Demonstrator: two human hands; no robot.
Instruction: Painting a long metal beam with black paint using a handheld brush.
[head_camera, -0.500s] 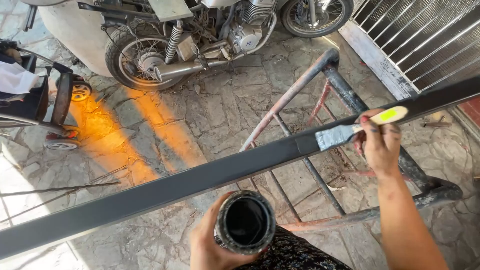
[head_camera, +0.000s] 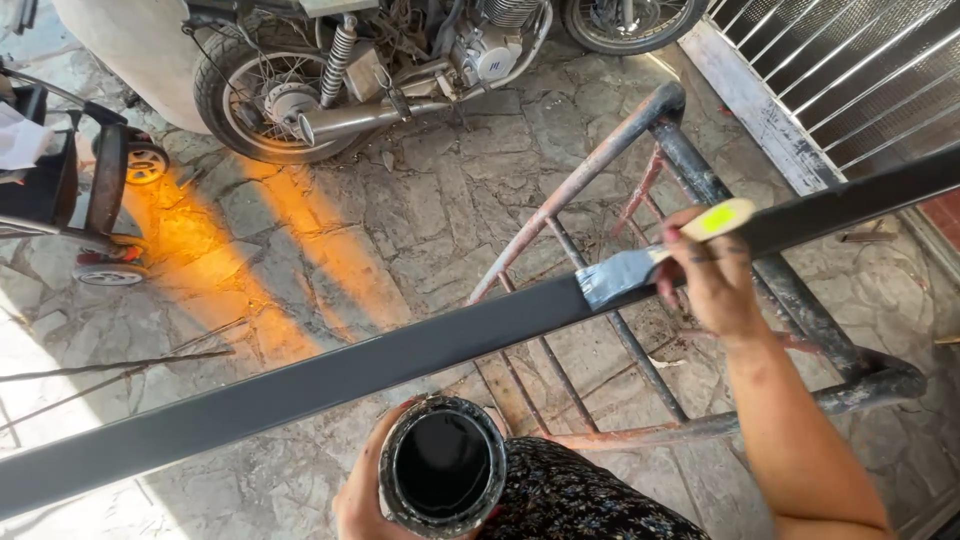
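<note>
Right hand (head_camera: 712, 272) is closed around the pale handle of a flat paintbrush (head_camera: 655, 264), whose grey-coated bristles lie against the long dark-grey metal bar (head_camera: 400, 350) running diagonally across the view. Left hand (head_camera: 362, 495) is wrapped around an open paint can (head_camera: 442, 466) held just below the bar, near the body. Bar rests on a paint-stained metal trestle (head_camera: 700, 180); a motorcycle (head_camera: 400, 60) stands well apart on the stone floor

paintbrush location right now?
Head view, right of centre: the paintbrush is in the right hand, bristles resting on the grey metal bar, above the rusty stand.
</note>
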